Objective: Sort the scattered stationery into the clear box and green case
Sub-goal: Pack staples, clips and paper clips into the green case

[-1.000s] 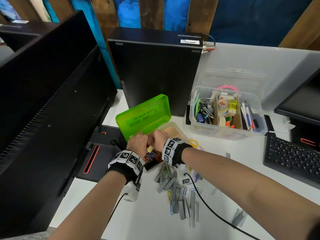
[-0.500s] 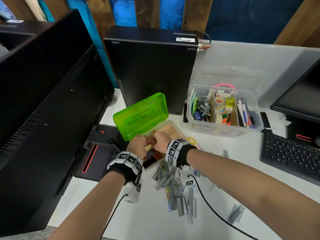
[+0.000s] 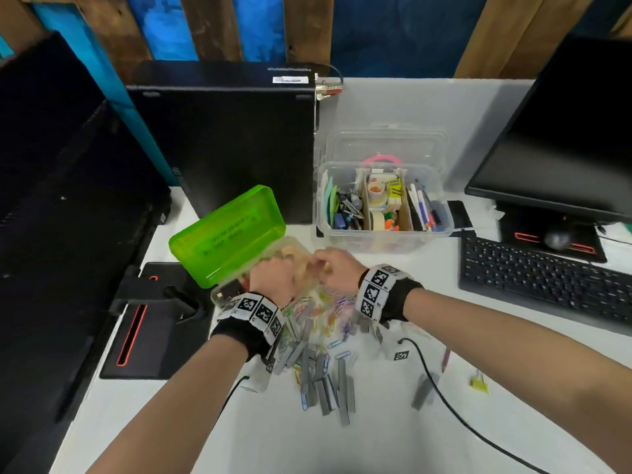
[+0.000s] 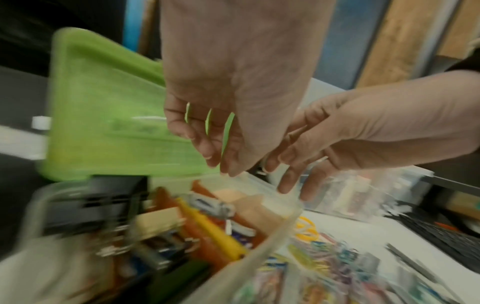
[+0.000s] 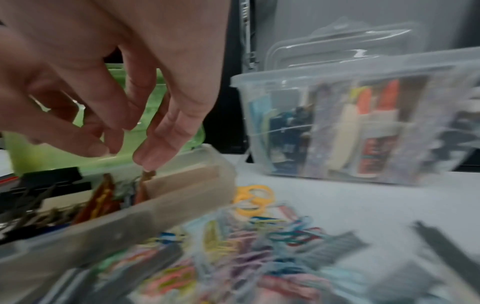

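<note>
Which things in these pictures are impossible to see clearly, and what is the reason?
- Head view: the fingertips of the left hand and right hand are hidden behind their own knuckles.
- Left wrist view: the contents of the green case are smeared by motion blur.
- Right wrist view: the paper clips are blurred, so no count.
- Head view: the lid label is too small.

Even, bright indoor light; both wrist views smear with motion blur, the head view bends at its edges, shadows soft.

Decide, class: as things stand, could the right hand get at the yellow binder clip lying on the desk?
Probably yes. The yellow binder clip lies alone on bare desk beside the right forearm, and the right hand, above the green case, appears to hold nothing.
</note>
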Tool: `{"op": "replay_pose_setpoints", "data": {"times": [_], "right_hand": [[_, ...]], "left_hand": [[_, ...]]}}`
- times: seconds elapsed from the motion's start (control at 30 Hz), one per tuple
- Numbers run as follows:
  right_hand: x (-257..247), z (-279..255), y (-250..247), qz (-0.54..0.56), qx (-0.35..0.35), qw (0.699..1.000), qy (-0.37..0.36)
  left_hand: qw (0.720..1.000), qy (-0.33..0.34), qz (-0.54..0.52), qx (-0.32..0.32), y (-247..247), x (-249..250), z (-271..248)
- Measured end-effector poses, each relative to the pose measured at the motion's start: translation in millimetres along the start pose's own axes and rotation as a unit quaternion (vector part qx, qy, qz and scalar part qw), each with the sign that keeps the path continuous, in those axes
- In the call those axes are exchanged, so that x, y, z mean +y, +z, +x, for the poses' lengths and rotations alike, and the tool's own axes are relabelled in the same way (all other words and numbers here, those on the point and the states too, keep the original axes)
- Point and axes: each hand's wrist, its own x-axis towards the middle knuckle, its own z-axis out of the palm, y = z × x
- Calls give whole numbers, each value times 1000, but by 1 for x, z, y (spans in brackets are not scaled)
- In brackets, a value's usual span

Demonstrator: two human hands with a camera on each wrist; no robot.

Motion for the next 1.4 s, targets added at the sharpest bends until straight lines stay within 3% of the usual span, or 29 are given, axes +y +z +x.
{"op": "replay_pose_setpoints", "data": {"times": [0.1, 0.2, 0.33, 0.53, 0.7, 0.83, 1.2, 1.4], "right_hand": [[40, -33, -34, 35, -2, 997, 65], [81, -71, -60, 30, 4, 991, 132], [122, -118, -74, -32, -29, 984, 174], [163, -182, -54, -135, -117, 967, 183], [183, -215, -44, -139, -146, 959, 199], [188, -231, -31, -173, -173, 958, 152], [203, -229, -35, -152, -147, 969, 126], [203, -213, -51, -101, -110, 979, 142]], "left_hand": [[996, 90, 21, 4, 6, 40, 6], [981, 192, 3, -37, 23, 80, 15], [960, 266, -44, -80, 37, 130, 16], [947, 298, -68, -94, 47, 194, 2], [938, 305, -117, -118, 56, 232, -6], [920, 323, -192, -112, 66, 251, -11], [932, 339, -108, -64, 76, 276, -12], [930, 309, -197, -39, 67, 260, -10]]}}
